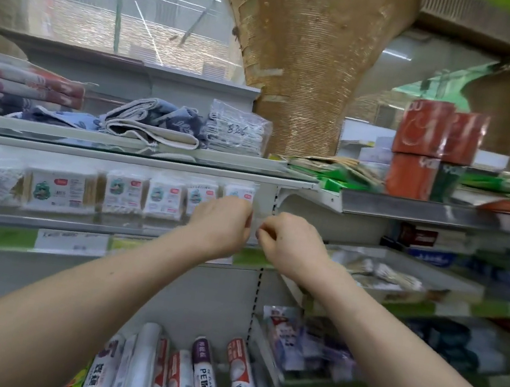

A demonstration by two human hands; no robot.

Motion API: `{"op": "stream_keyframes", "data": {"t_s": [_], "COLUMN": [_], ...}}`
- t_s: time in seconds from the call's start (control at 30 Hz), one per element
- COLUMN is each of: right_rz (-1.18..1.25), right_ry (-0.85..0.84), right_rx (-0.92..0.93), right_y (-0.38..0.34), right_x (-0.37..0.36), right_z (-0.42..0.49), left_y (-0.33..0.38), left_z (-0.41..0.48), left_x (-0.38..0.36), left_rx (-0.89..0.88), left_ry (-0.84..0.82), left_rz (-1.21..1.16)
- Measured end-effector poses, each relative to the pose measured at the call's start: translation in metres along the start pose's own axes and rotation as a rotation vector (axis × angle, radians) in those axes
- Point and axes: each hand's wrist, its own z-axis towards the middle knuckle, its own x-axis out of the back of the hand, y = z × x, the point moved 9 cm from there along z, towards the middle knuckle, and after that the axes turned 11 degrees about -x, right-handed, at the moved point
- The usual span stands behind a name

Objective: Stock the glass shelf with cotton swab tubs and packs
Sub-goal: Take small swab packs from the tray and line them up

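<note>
Cotton swab packs (125,193) are standing in a row on the glass shelf (39,221), labels facing outward, presumably for reading. Left hand (220,221) and right hand (289,243) are hovering at its right end, each grip curled; whether either is pinching anything cannot be told

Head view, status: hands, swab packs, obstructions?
Left hand, right hand curled at row's right end, grip unclear. Swab packs lined on glass shelf. No obstruction seen.

Single head-worn wide-angle view, folks: it looks forward and slightly down, close in, facing square onto the glass shelf (23,219) crossing the frame's middle left.
</note>
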Motion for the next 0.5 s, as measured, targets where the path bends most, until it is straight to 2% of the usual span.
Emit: {"op": "stream_keyframes", "data": {"t_s": [0.2, 0.5], "right_rz": [-0.044, -0.160], "right_ry": [-0.080, -0.216], "right_rx": [-0.128, -0.233], "right_y": [0.076, 0.152], "right_x": [0.017, -0.002], "right_z": [0.000, 0.016], "left_y": [0.059, 0.075], "left_z": [0.034, 0.059], "left_x": [-0.020, -0.046], "left_rx": [-0.101, -0.050], "left_ry": [-0.038, -0.084], "left_rz": [-0.012, 0.002]}}
